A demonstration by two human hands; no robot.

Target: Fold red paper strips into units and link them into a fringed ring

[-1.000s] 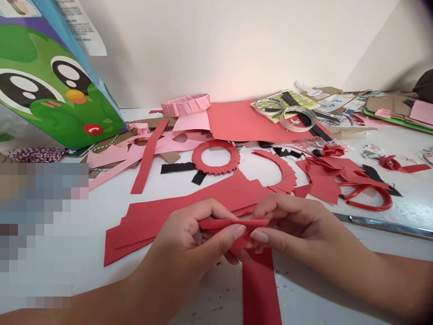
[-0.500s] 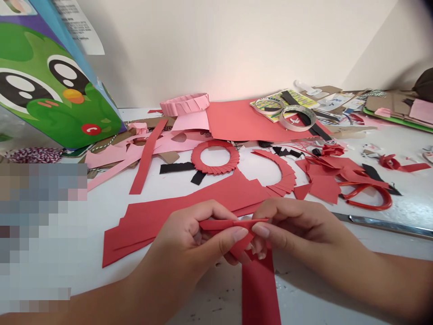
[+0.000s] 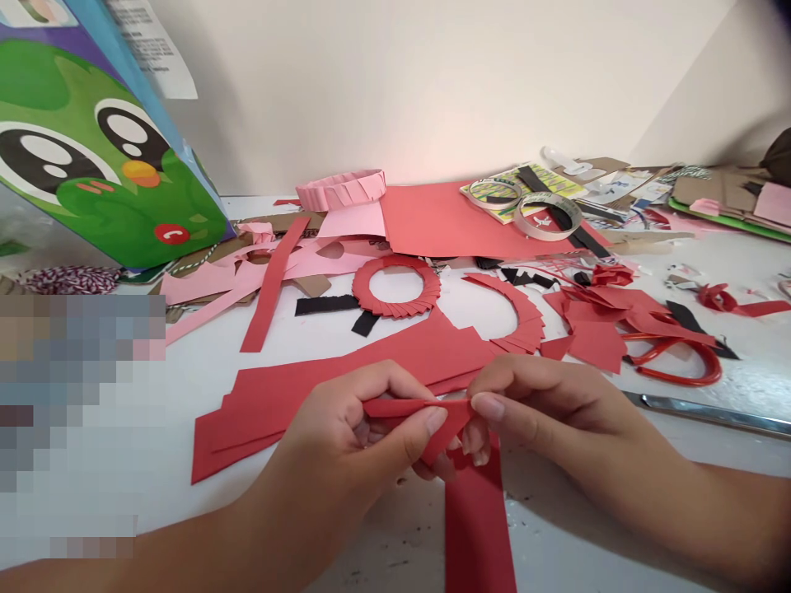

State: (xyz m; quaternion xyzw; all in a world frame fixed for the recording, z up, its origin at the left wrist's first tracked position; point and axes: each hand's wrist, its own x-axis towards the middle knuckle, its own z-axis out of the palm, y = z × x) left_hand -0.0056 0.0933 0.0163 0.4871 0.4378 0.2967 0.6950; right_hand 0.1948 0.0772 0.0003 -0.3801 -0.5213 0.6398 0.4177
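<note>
A folded red paper strip [image 3: 414,407] is gripped in the air between both hands, above a white table [image 3: 556,527]. A long red strip [image 3: 477,527] is seen running down from the fold, past the hands, to the bottom of the view. The fold is pinched narrowly by the left hand [image 3: 334,436], with the thumb pressed on the front and the fingers curled behind. Its other end is pinched by the right hand [image 3: 544,412], between the thumb and the bent fingers. The two hands are held just beside each other.

A wide red paper piece [image 3: 278,403] is laid on the table behind the left hand. Beyond it, a red paper ring [image 3: 395,315] and a red paper arc [image 3: 522,317] are lying with black paper strips [image 3: 325,305] nearby. Red scissors [image 3: 673,362] are placed among red scraps to the right, near a metal ruler [image 3: 710,413]. Further back, a pink paper ring [image 3: 339,189], a sheet of salmon paper [image 3: 445,222] and rolls of tape [image 3: 547,216] are seen. A green printed bag [image 3: 92,156] is propped at the far left.
</note>
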